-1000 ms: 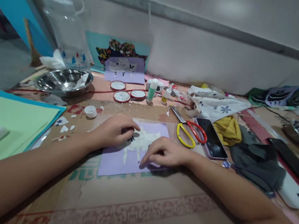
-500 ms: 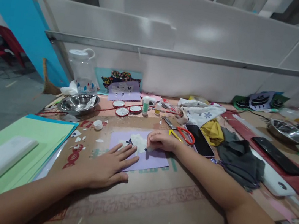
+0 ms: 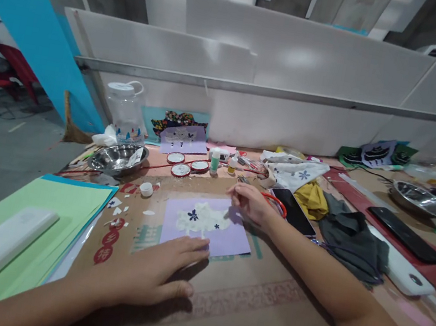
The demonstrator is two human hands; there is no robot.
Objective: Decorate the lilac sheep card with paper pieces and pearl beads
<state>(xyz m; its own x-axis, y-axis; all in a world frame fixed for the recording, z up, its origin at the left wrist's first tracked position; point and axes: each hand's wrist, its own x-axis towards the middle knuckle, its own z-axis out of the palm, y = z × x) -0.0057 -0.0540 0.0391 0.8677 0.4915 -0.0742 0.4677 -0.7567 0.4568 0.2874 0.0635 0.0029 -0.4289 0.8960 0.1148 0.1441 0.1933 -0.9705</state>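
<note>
1. One purple sheet (image 3: 237,238) lies on brown cardboard (image 3: 241,316), between the person's two hands.
2. One white shape (image 3: 206,217) is on the sheet, with two dark blue flowers (image 3: 192,215) on it, one big and one small.
3. The left hand (image 3: 159,270) is at the sheet's bottom edge, thumb and fingers apart.
4. The right hand (image 3: 251,202) is near the top right corner, fingers curled; one cannot tell if it pinches anything.
5. Behind the sheet are three round, red-rimmed things (image 3: 180,170), one glue stick (image 3: 214,162) and one little bottle (image 3: 233,164).
6. Two shiny bowls (image 3: 422,200) sit well apart.
</note>
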